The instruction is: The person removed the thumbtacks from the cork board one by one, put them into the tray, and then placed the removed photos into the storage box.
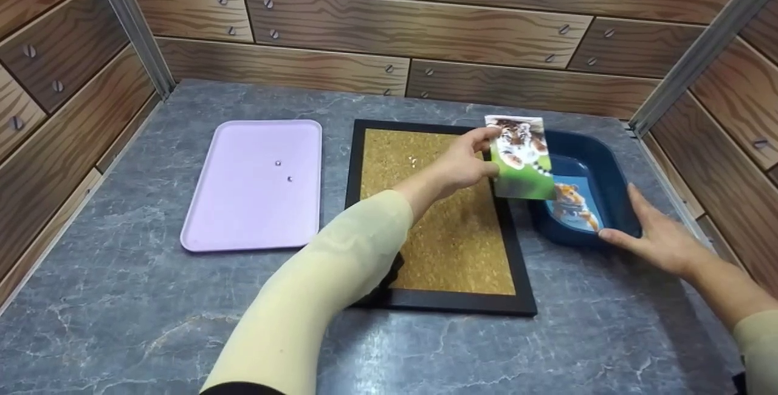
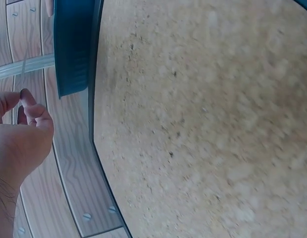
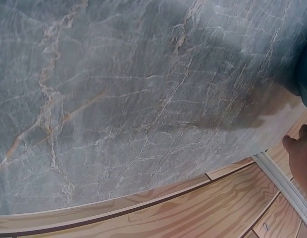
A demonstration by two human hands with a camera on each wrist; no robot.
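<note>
My left hand [image 1: 465, 161] pinches the left edge of a tiger cub picture card [image 1: 523, 167], held up between the cork board [image 1: 456, 249] and a dark blue plastic tub [image 1: 611, 170]. In the left wrist view the thumb and fingers of the left hand [image 2: 25, 124] show at the left, and the card is out of sight. The right hand [image 1: 662, 237] grips the tub's near right corner, thumb at the front rim and fingers along the outer side. A hamster picture card [image 1: 574, 203] lies inside the tub, partly covered by the tiger card.
A lilac tray [image 1: 243, 206] lies at the left with two small shiny pieces [image 1: 284, 171] on it. Some small shiny bits [image 1: 413, 161] sit on the upper cork. Wood-patterned walls [image 1: 340, 15] enclose the grey marbled table [image 1: 140, 298] at the back and sides.
</note>
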